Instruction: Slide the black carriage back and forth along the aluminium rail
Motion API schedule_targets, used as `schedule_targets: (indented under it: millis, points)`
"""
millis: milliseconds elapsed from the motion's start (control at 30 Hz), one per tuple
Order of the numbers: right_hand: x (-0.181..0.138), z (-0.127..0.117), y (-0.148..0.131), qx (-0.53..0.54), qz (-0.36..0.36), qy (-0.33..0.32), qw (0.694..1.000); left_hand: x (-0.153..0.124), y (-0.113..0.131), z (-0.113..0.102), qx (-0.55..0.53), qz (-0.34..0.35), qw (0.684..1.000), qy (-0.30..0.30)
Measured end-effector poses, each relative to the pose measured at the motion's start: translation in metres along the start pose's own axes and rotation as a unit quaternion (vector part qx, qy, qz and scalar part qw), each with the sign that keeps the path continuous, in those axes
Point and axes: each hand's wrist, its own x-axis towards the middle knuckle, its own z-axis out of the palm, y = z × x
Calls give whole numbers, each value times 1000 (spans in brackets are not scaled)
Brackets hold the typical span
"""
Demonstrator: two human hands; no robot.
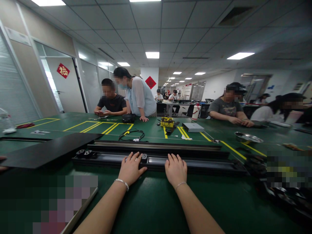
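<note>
A long black rail (pixel 209 164) with a shiny strip along its channel lies crosswise on the green table in front of me. My left hand (pixel 131 169) rests palm down on it, fingers stretched out, beside a small black block (pixel 144 158) with round holes. Farther right, my right hand (pixel 175 169) lies on the same rail with its fingers extended. Neither hand is wrapped around anything. More small black round-holed parts (pixel 84 154) sit at the rail's left end. Right behind is a second long dark bar (pixel 158 146).
A flat black panel (pixel 48 150) lies at left, with another person's fingers (pixel 3 163) at its edge. Beyond are a coiled black cable (pixel 133 134), a yellow box (pixel 167 122), a grey box (pixel 193 127) and a metal bowl (pixel 248 137). Several people are around the table.
</note>
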Motion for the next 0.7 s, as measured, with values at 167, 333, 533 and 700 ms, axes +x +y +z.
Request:
schedule_targets:
  millis: [167, 333, 533, 700]
  points:
    - [-1, 1, 0, -4, -1, 4, 1000, 0, 2, 1, 5, -1, 1000, -1]
    - [0, 5, 1, -5, 0, 10, 1000, 0, 2, 4, 9, -5, 1000, -8]
    - [0, 4, 1, -5, -2, 13, 1000, 1, 4, 8, 11, -1, 1000, 10]
    - [0, 4, 1, -9, 0, 6, 1000, 1, 5, 8, 17, -6, 1000, 0]
